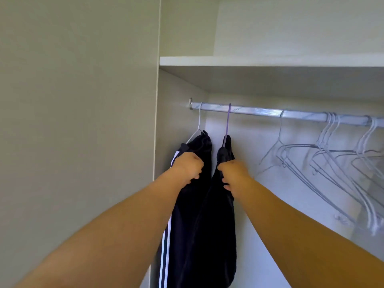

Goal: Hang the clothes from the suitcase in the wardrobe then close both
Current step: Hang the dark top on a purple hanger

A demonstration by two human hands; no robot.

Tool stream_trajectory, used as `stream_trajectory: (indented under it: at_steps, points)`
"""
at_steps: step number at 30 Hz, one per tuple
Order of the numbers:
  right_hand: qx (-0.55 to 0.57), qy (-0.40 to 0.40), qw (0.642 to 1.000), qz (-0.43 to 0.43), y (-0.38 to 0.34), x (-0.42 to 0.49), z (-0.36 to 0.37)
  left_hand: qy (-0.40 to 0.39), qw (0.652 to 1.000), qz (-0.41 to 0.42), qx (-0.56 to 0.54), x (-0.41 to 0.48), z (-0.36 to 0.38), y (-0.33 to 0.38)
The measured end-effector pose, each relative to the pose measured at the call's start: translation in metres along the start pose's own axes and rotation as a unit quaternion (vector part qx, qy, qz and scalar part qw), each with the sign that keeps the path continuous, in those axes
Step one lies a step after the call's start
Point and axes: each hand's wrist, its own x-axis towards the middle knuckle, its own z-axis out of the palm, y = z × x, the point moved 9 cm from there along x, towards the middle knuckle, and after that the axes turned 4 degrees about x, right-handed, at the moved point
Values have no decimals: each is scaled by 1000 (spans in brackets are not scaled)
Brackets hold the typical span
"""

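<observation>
left hand (188,168), right hand (233,172) grip hung dark garments (199,215).

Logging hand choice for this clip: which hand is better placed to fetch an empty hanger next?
Probably the right hand: it holds the dark garment nearest the empty hangers on the rail; the left hand grips the striped garment by the side wall.

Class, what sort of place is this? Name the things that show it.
Probably the inside of a wardrobe: a metal rail under a shelf, empty hangers, and dark clothes hung on it.
</observation>
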Motion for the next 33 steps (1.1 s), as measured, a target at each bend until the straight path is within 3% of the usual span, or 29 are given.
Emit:
stream_trajectory:
  at_steps: [12,16,22,30,33]
  points:
    - [31,-135,982,131,91,-201,-8,44,992,-116,-10,-196,8,-93]
    - [47,-202,960,189,122,-236,25,97,981,-167,18,-238,-11,-141]
    - [-57,-290,938,183,170,-285,112,71,957,-281,-11,-318,-34,-231]
    - [-215,-491,804,259,264,-417,225,14,890,-452,-55,-428,-49,-386]
    - [-250,-550,745,281,295,-469,267,74,875,-475,-61,-458,-80,-441]
